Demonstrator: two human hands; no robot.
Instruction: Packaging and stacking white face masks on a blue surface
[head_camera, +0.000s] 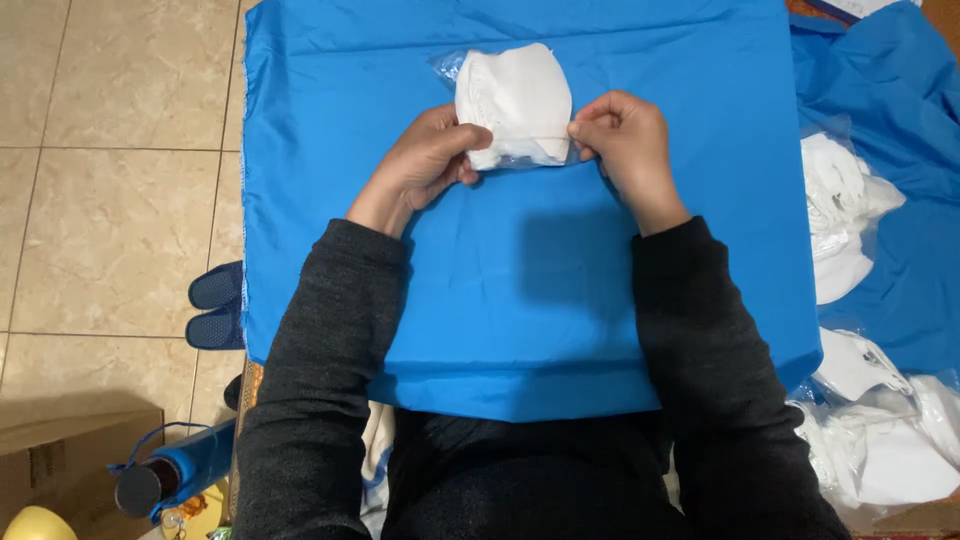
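A folded white cloth piece (515, 95) sits partly inside a clear plastic bag (448, 66) on the blue cloth-covered table (520, 300). My left hand (425, 160) pinches the bag's near left corner. My right hand (625, 140) pinches the near right corner. Both arms wear dark grey sleeves and reach forward from the bottom of the view.
More white pieces in clear bags (840, 215) lie on blue cloth at the right, with a further heap (885, 430) at the lower right. Dark blue slippers (215, 305) rest on the tiled floor at left. A blue bottle (175, 470) and a cardboard box (60, 455) sit lower left.
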